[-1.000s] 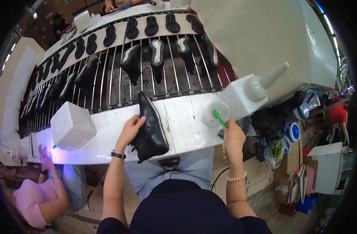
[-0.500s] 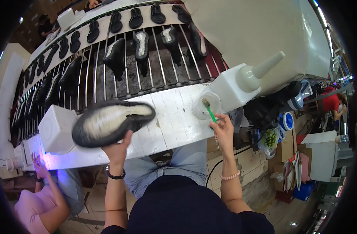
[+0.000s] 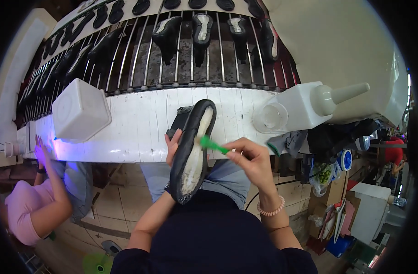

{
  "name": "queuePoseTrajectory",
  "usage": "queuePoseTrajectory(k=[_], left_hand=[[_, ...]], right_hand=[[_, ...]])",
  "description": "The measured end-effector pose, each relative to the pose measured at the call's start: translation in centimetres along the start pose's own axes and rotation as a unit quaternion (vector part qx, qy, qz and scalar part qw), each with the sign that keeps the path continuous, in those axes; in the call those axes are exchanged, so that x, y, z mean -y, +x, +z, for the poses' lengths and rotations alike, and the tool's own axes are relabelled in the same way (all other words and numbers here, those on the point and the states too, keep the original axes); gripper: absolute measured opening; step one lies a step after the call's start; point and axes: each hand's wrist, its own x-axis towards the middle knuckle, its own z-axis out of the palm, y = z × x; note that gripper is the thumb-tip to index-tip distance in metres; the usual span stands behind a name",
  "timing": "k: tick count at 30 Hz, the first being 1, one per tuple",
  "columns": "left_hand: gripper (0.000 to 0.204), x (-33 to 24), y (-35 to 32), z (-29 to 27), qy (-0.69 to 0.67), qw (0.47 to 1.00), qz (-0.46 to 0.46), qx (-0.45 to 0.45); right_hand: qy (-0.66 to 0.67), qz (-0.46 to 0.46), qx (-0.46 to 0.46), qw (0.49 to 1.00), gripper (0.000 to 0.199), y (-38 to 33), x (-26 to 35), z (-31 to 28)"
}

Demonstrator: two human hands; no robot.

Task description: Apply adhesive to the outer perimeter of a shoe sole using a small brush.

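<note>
My left hand (image 3: 172, 147) holds a black shoe upper (image 3: 180, 170) upside down, its pale underside turned up toward me. The shoe hides part of that hand, with some fingers showing along its left side. Pinched in my right hand (image 3: 252, 160) is a small green-handled brush (image 3: 214, 145). Its head meets the pale underside near the middle and looks slightly blurred. Right of the shoe, a clear plastic cup (image 3: 269, 118) stands on the white bench (image 3: 147, 109), close against a white bottle (image 3: 301, 106) with a long spout.
Beyond the bench, a roller conveyor (image 3: 181, 75) carries several black shoe uppers (image 3: 202, 34). Black soles (image 3: 142, 6) line the shelf behind. A white square container (image 3: 80, 109) sits at left, near a co-worker's hand (image 3: 42, 150). Grey cloth (image 3: 289, 142) hangs at the bench's right edge.
The shoe has swung from lying sideways at left to upright before me. My right hand has brought the brush out of the cup and left onto the shoe. The view has shifted.
</note>
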Motion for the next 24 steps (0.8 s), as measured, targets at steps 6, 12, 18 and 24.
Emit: queuePoseTrajectory(k=[6, 12, 18, 24], left_hand=[[0.088, 0.0, -0.2, 1.0, -0.021, 1.0, -0.011, -0.008], [0.099, 0.8, -1.0, 1.4, -0.082, 0.996, -0.003, -0.028], [0.082, 1.3, -1.4, 2.1, -0.115, 0.99, -0.015, -0.079], [0.092, 1.5, -1.8, 1.9, -0.053, 0.998, 0.005, -0.039]], right_hand=[[-0.085, -0.088, 0.022, 0.992, 0.019, -2.4, 0.1, 2.4], [-0.123, -0.099, -0.028, 0.987, 0.016, -1.7, -0.6, 3.2], [-0.143, -0.087, -0.062, 0.984, 0.012, -0.1, -1.5, 2.7], [-0.194, -0.061, -0.106, 0.973, 0.008, 2.0, -3.3, 1.6]])
